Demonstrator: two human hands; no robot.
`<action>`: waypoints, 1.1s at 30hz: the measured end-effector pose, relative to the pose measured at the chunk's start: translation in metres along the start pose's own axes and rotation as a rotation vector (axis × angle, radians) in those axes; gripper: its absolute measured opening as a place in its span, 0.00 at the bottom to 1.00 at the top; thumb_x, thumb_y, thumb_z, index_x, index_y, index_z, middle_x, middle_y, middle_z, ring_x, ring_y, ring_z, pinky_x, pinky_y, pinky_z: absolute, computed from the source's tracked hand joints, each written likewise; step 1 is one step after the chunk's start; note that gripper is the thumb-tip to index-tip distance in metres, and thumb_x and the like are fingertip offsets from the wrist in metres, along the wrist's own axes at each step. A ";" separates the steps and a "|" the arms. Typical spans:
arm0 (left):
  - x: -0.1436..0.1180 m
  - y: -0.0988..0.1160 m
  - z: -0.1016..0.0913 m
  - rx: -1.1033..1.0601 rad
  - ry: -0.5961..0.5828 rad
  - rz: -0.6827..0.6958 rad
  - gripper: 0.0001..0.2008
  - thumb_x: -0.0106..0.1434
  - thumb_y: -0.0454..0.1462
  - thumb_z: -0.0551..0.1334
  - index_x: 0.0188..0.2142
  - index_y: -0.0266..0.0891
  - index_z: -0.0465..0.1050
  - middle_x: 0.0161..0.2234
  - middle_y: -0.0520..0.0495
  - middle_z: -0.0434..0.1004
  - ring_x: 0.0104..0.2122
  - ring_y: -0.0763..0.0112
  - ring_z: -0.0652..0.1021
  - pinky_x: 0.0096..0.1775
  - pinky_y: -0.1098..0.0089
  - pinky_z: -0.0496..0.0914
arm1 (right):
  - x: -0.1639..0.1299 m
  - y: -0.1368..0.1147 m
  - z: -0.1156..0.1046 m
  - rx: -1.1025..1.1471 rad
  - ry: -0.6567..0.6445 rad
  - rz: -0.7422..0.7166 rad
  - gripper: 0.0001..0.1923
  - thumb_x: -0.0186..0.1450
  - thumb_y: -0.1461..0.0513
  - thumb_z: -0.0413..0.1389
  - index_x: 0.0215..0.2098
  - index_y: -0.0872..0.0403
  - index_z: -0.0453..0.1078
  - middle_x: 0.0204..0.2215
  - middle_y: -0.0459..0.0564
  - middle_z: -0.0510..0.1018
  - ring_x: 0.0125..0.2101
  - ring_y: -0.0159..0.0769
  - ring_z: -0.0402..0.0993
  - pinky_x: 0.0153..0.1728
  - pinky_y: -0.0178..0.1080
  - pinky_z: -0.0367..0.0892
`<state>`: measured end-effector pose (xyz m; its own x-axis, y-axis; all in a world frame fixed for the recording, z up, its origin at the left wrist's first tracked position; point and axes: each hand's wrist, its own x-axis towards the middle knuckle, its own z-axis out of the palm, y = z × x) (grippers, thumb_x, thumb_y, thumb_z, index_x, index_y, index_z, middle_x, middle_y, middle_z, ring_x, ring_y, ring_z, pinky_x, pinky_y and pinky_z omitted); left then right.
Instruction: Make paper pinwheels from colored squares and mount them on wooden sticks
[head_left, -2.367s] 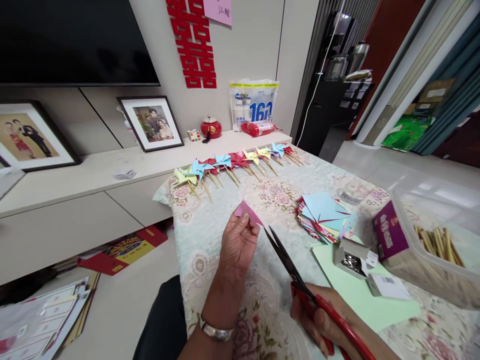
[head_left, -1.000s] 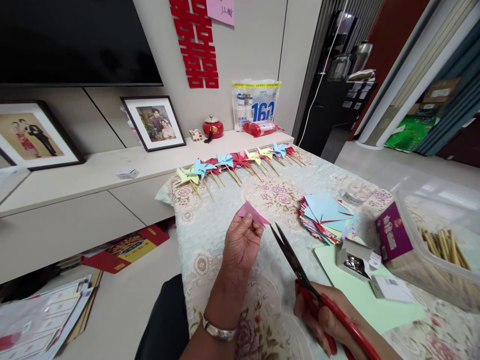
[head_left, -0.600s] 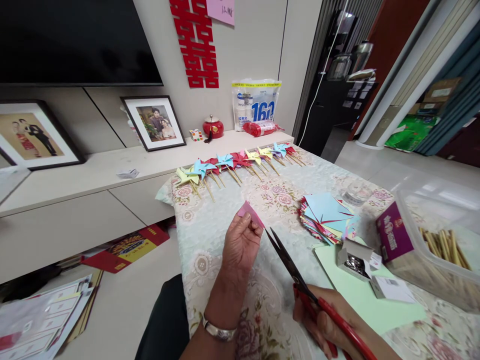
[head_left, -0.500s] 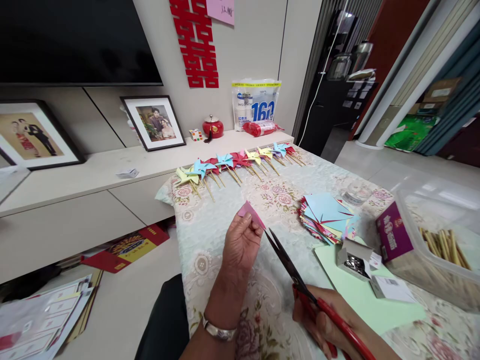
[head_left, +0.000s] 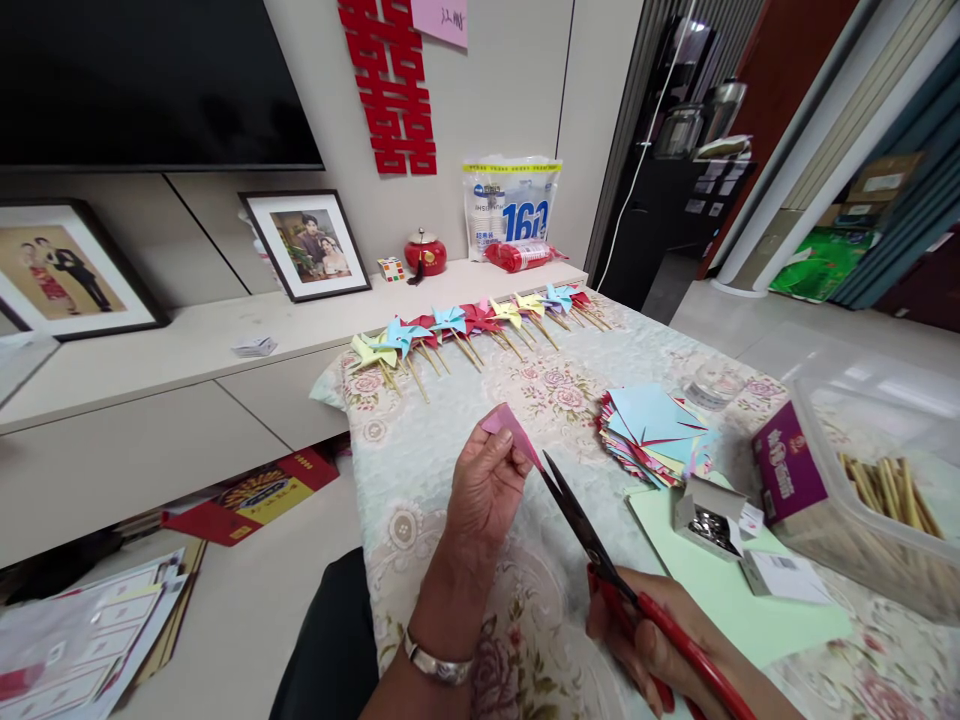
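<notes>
Scissors [head_left: 592, 545] at pink paper [head_left: 512, 432]

A row of paper pinwheels [head_left: 472, 328] lies along the table's [head_left: 420, 470] far edge. Near the right edge, a stack of coloured paper squares [head_left: 651, 432] sits beside a clear tub of sticks [head_left: 877, 490].

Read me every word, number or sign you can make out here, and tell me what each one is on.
"160": big blue digits on the plastic bag by the wall; its smaller print is too small to read.
"囍": large red double-happiness cutout on the wall.
Pink note at the top: handwriting, unreadable.
Purple box: gold label blurred.
Red packet on the floor: print too small.
</notes>
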<state>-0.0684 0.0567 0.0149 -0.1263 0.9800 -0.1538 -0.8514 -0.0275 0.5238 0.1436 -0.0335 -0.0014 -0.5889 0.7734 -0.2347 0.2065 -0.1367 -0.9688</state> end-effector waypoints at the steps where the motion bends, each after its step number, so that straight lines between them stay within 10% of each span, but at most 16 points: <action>1: 0.000 0.000 0.000 0.008 -0.001 -0.003 0.20 0.53 0.28 0.70 0.45 0.35 0.73 0.28 0.53 0.75 0.23 0.80 0.73 0.29 0.78 0.69 | 0.000 0.002 0.000 0.004 0.006 -0.009 0.34 0.67 0.35 0.42 0.39 0.56 0.70 0.23 0.45 0.64 0.25 0.33 0.58 0.27 0.36 0.62; 33: 0.001 -0.005 0.000 0.075 -0.048 -0.042 0.23 0.48 0.31 0.74 0.44 0.34 0.73 0.23 0.54 0.74 0.20 0.79 0.72 0.24 0.77 0.65 | 0.005 0.012 0.002 0.101 0.047 -0.034 0.35 0.65 0.34 0.44 0.35 0.56 0.70 0.19 0.42 0.62 0.18 0.27 0.55 0.19 0.32 0.54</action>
<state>-0.0642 0.0581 0.0115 -0.0648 0.9883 -0.1378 -0.8145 0.0274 0.5795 0.1415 -0.0324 -0.0143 -0.5563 0.8065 -0.2000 0.1056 -0.1702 -0.9797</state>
